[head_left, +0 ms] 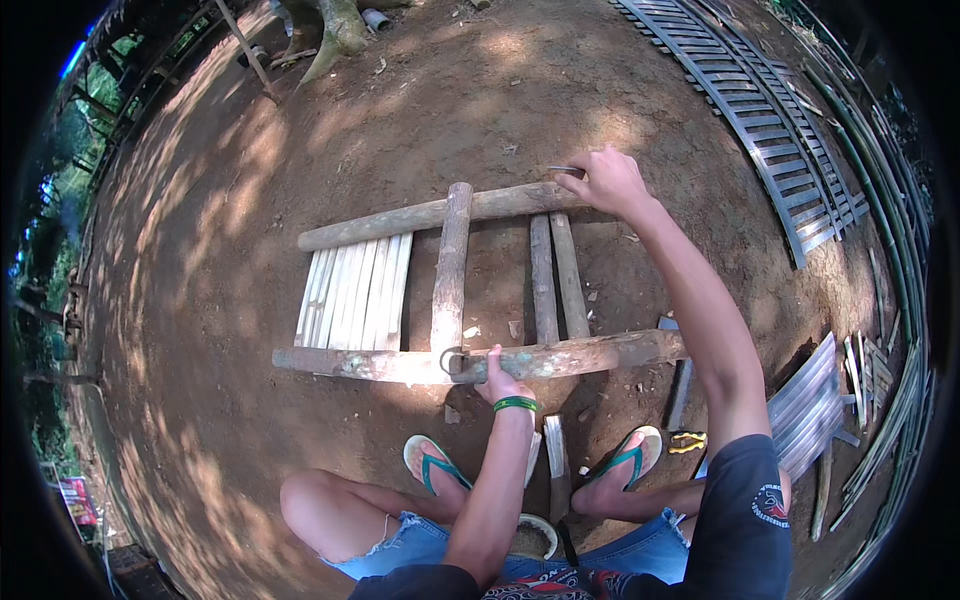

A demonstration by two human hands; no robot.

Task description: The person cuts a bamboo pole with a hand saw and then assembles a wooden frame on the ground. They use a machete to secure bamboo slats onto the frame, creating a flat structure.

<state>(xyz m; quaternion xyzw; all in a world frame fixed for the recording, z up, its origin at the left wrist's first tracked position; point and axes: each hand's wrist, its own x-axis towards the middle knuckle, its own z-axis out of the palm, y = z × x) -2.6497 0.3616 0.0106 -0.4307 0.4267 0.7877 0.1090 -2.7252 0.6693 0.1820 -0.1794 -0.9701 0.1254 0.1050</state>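
Observation:
A wooden frame of bark-covered logs lies on the ground before me. Its near log [590,354] has my left hand [503,382] closed round its front side, thumb lying up over it. Just left of that thumb a dark curved ring [452,360] sits against the log; what it belongs to I cannot make out. My right hand [606,183] is closed at the right end of the far log [380,222], with a thin metallic piece [566,169] sticking out from its fingers. A short crosspiece log [452,265] joins both logs, its far end resting on top of the far log.
Pale wooden slats [355,293] lie side by side between the logs at left. Two thin poles [543,280] span the right part. Yellow-handled pliers [687,442], corrugated metal sheet [803,405] and bamboo poles [895,260] lie at right. A slatted panel [755,125] lies beyond.

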